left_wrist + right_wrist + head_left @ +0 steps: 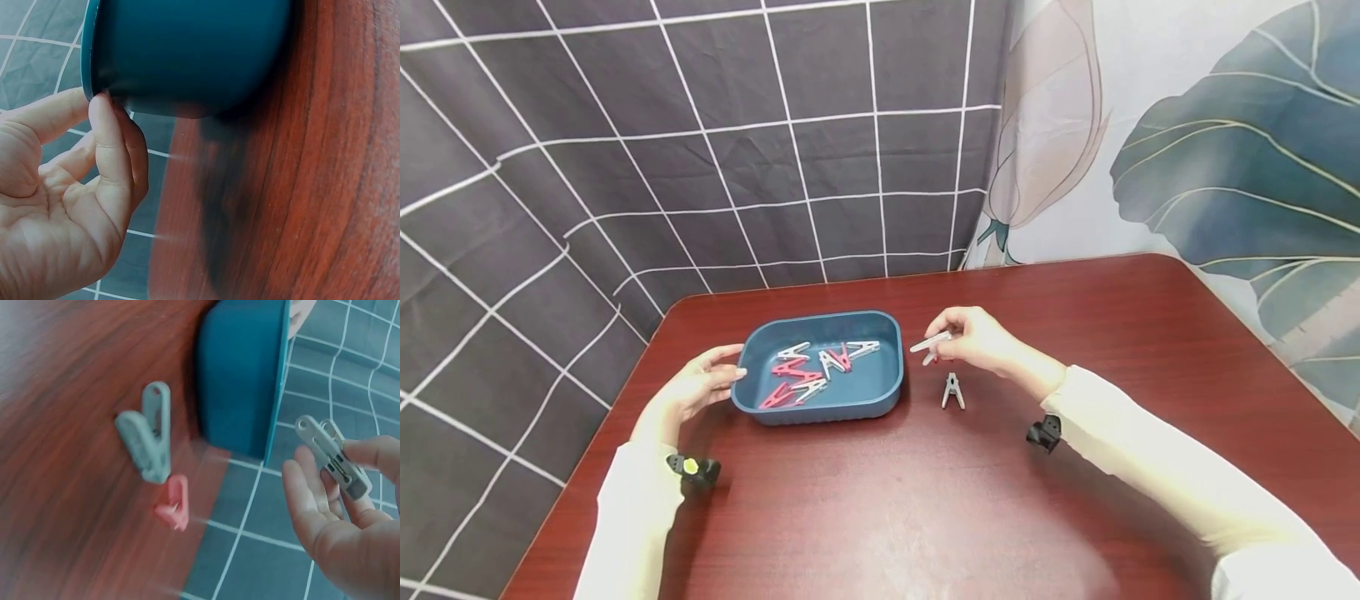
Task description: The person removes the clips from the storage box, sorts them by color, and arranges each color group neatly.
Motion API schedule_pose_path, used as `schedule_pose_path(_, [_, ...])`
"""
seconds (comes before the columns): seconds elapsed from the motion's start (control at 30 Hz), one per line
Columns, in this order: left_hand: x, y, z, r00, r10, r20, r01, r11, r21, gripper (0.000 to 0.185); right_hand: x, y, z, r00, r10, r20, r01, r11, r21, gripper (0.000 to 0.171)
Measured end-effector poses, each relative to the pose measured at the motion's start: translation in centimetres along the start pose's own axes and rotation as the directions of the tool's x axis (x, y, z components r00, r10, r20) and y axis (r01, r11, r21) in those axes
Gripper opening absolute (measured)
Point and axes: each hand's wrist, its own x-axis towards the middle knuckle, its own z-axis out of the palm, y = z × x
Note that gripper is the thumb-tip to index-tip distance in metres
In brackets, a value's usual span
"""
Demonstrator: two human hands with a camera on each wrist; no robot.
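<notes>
In the head view my left hand (696,387) is at the left end of a blue plastic tub (820,412). Its thumb and fingers (111,140) pinch the tub's rim, as the left wrist view shows. Beyond the tub's right end, my right hand (977,342) holds a light grey clothespin (334,459) between thumb and fingers, raised above the table. Below that hand, another light grey clothespin (952,390) lies on the table. A pink clothespin (175,503) lies near it, mostly hidden by the hand in the head view.
Inside the tub lie several pink clothespins (797,369) and several whitish ones (810,389). The tub stands on a dark red wooden table (850,500). Behind are a grey checked cloth (827,158) and a leaf-patterned curtain (1240,167).
</notes>
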Motion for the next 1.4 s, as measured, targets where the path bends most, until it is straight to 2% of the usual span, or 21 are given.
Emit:
schedule_pose_path(0.2, [0.1, 0.3, -0.4, 1.0, 0.001, -0.008, -0.001, 1.0, 0.018, 0.061, -1.1, 1.4, -1.5, 0.997, 0.08, -0.001, -0.079, 0.992, 0.102, 0.026])
schedule_pose_path(0.33, [0.2, 0.5, -0.5, 1.0, -0.006, -0.02, 0.007, 0.998, 0.057, 0.064, -1.9, 2.2, -2.5, 0.99, 0.138, -0.004, -0.137, 0.988, 0.076, 0.033])
schedule_pose_path(0.47, [0.4, 0.6, -0.6, 1.0, -0.009, -0.019, 0.01, 0.999, 0.052, 0.065, -2.5, 2.9, -3.2, 0.982, 0.19, -0.009, -0.189, 0.98, 0.057, 0.04])
schedule_pose_path(0.57, [0.4, 0.6, -0.6, 1.0, -0.013, -0.014, 0.013, 1.0, 0.028, 0.066, -2.8, 3.4, -3.5, 0.97, 0.241, -0.005, -0.24, 0.969, 0.06, 0.041])
schedule_pose_path(0.8, [0.1, 0.3, -0.5, 1.0, -0.005, -0.027, 0.005, 1.0, -0.002, 0.059, -3.2, 4.5, -3.3, 0.933, 0.357, 0.047, -0.36, 0.929, 0.086, 0.03])
schedule_pose_path(0.93, [-1.2, -0.2, -0.3, 0.998, 0.032, -0.062, -0.027, 0.996, 0.082, 0.051, -3.2, 5.1, -3.1, 0.919, 0.39, 0.064, -0.394, 0.914, 0.093, 0.028])
schedule_pose_path(1.0, [-1.3, -0.4, -0.2, 0.998, 0.038, -0.055, -0.034, 0.997, 0.066, 0.051, -3.2, 5.5, -2.9, 0.915, 0.399, 0.061, -0.403, 0.912, 0.084, 0.027])
schedule_pose_path(1.03, [-1.3, -0.4, -0.2, 0.998, 0.034, -0.051, -0.031, 0.997, 0.064, 0.053, -3.2, 5.6, -2.9, 0.915, 0.4, 0.06, -0.404, 0.912, 0.076, 0.025])
schedule_pose_path(1.17, [0.0, -0.4, -0.2, 1.0, 0.001, -0.008, -0.002, 0.999, -0.038, 0.058, -3.2, 6.2, -2.7, 0.901, 0.431, 0.041, -0.433, 0.9, 0.047, 0.022])
schedule_pose_path(1.3, [0.4, -0.4, -0.3, 1.0, -0.009, -0.003, 0.009, 1.0, -0.025, 0.059, -3.3, 6.5, -2.7, 0.896, 0.441, 0.047, -0.442, 0.896, 0.026, 0.022])
schedule_pose_path(1.4, [0.4, -0.3, -0.3, 1.0, -0.004, -0.001, 0.004, 0.999, -0.037, 0.058, -3.4, 6.5, -2.8, 0.904, 0.423, 0.066, -0.425, 0.905, 0.018, 0.025])
